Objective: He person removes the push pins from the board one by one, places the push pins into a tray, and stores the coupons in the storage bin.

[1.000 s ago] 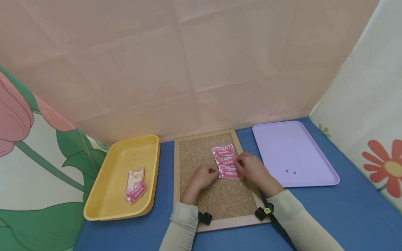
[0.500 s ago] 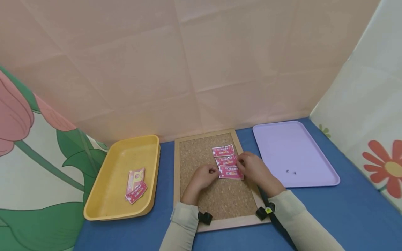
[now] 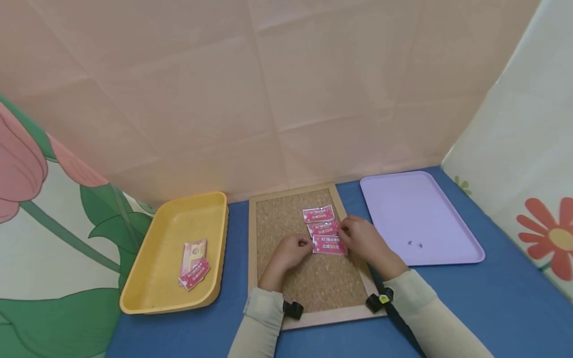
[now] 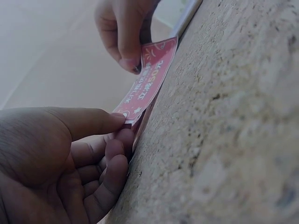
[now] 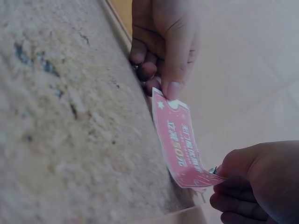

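A pink coupon [image 3: 329,244] lies lowest in a column of three on the framed corkboard [image 3: 282,209]. My left hand [image 3: 288,253] pinches its left end between thumb and fingers. At its opposite end my right hand [image 3: 363,244] pinches the upper corner, which curls up from the board in the right wrist view. A small dark and silvery thing [image 5: 213,171] shows at the right fingertips, perhaps a pin; most of it is hidden. Above are the middle coupon [image 3: 321,229], partly overlapped, and the top coupon [image 3: 318,214]; each bears a small bright dot at its upper edge.
On the left stands a yellow tray [image 3: 179,219] with a pink coupon [image 3: 195,275] over a pink and yellow card [image 3: 193,250]. A lilac tray [image 3: 421,214] on the right holds two tiny dark pieces [image 3: 419,245]. Behind the blue tabletop [image 3: 452,303] rises a beige backdrop.
My right hand has shifted very slightly to the right and up at the coupon's corner. The left hand keeps its pinch, and the coupons stay in place.
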Action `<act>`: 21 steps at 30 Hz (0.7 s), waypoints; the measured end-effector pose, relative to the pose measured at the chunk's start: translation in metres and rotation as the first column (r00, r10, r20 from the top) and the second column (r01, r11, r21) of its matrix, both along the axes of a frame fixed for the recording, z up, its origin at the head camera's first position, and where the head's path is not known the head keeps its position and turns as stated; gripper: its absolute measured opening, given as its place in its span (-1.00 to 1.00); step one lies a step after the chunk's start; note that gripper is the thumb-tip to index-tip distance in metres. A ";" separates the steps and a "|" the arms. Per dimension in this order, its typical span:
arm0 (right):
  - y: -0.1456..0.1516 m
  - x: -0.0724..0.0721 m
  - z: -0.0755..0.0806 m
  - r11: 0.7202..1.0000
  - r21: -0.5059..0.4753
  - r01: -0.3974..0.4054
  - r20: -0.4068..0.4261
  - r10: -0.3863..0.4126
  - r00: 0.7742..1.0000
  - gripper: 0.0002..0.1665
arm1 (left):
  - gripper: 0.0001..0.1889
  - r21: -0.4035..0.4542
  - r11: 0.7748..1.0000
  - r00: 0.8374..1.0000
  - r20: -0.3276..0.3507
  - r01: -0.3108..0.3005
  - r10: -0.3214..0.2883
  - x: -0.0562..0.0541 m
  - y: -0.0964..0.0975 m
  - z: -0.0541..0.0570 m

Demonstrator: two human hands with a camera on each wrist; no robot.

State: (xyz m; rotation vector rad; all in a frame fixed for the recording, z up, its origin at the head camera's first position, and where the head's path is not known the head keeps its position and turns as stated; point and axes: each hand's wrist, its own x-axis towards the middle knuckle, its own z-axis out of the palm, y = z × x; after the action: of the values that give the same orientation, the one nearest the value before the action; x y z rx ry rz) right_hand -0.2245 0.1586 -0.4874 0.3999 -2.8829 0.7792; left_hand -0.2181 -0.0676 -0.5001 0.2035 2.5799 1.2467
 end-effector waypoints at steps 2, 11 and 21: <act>0.002 0.002 0.003 1.000 -0.001 0.006 -0.015 -0.006 1.000 -0.82 | -0.83 0.009 1.000 1.000 0.004 0.000 0.000 0.000 -0.002 0.002; 0.029 0.014 0.024 0.999 0.031 -0.033 -0.165 0.038 0.986 -0.91 | -0.81 -0.021 1.000 1.000 -0.010 0.001 -0.001 0.014 -0.026 0.023; 0.088 0.019 0.040 0.988 0.148 -0.041 -0.194 0.069 0.979 -0.91 | -0.81 -0.130 0.987 0.981 -0.180 -0.099 0.075 0.044 -0.093 0.090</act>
State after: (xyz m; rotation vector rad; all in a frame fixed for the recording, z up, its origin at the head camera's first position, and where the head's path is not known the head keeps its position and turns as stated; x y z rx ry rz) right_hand -0.2051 0.2467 -0.4470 0.5432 -2.7573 0.5080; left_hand -0.1744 -0.1605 -0.4097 0.1806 2.8415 1.1178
